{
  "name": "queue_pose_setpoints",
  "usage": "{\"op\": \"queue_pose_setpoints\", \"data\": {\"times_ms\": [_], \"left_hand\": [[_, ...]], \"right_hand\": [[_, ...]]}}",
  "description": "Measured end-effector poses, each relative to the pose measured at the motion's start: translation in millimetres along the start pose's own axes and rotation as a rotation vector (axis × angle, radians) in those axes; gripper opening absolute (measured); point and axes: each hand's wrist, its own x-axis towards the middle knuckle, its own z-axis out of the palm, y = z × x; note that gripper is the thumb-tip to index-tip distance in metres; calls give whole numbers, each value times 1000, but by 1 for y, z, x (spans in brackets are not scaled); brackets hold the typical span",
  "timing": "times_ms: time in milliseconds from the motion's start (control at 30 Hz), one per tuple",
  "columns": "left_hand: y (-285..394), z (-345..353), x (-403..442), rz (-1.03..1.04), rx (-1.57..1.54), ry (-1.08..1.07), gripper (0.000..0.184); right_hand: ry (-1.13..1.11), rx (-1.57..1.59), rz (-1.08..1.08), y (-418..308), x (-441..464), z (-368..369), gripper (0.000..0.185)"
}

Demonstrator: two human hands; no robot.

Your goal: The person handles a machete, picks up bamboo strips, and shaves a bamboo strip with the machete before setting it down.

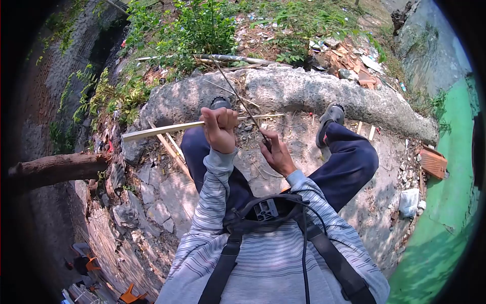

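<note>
My left hand (220, 127) is closed in a fist around a pale, split wooden strip (164, 130). The strip's thick end sticks out to the left, and its thin end reaches right past the fist. My right hand (276, 153) is closed on the lower end of a long, thin, dark rod (235, 92), which slants up and left in front of the stone kerb. Whether the rod is a stick or a blade seen edge-on, I cannot tell. It passes over the strip's thin part; contact there is unclear. More pale strips (174, 156) lie on the ground beside my left leg.
A curved stone kerb (324, 88) runs in front of my feet. Beyond it are green shrubs (202, 30) and brick rubble (349, 61). A cut log (61, 169) juts in at left. A hollow brick (433, 162) and a green surface (435, 218) lie at right.
</note>
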Motion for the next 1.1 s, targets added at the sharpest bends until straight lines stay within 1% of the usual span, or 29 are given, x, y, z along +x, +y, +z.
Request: {"op": "queue_pose_setpoints", "data": {"times_ms": [100,133,200,300,367,400,467,633,700,733,800,867,933,967,1000,1067,1100], "left_hand": [[3,-4,3,-25,21,28,69],[2,-3,4,-23,19,45,69],[1,-1,3,-21,16,64,69],[0,1,4,-9,-2,39,68],[0,0,5,-27,-6,10,69],[0,-1,5,-21,-7,11,69],[0,-5,6,-43,-25,22,69],[-1,12,2,-35,44,-31,69],[-3,12,1,-50,60,-37,69],[-3,11,3,-44,58,-38,69],[-2,7,4,-60,24,-4,69],[-2,8,4,-51,31,-30,69],[-3,12,1,-40,34,-50,69],[-4,14,0,-38,33,-60,69],[-4,16,-2,-38,36,-68,69],[-2,20,-2,-27,56,-83,69],[-2,19,-3,-37,60,-67,69]], "right_hand": [[-60,-78,23,-13,7,-5,51],[-41,-85,-42,-18,9,-5,51],[-24,-95,-107,-18,8,-4,51],[48,-50,-102,-5,7,3,51],[48,-40,-77,3,6,5,52],[46,-41,-83,-3,6,1,52],[-82,-60,91,-27,10,-12,52],[-17,4,72,-10,2,-4,52],[-9,-30,126,-4,1,-4,50],[-10,-33,121,-4,3,-5,50],[61,-19,-62,-9,8,-3,48],[42,-19,-41,-20,7,-8,47],[57,-7,-65,-27,6,-10,46],[19,-21,-26,-27,5,-12,48],[21,-22,-31,-23,6,-13,48],[34,-34,48,-9,5,-10,49],[44,-23,23,-10,7,-8,50]]}}
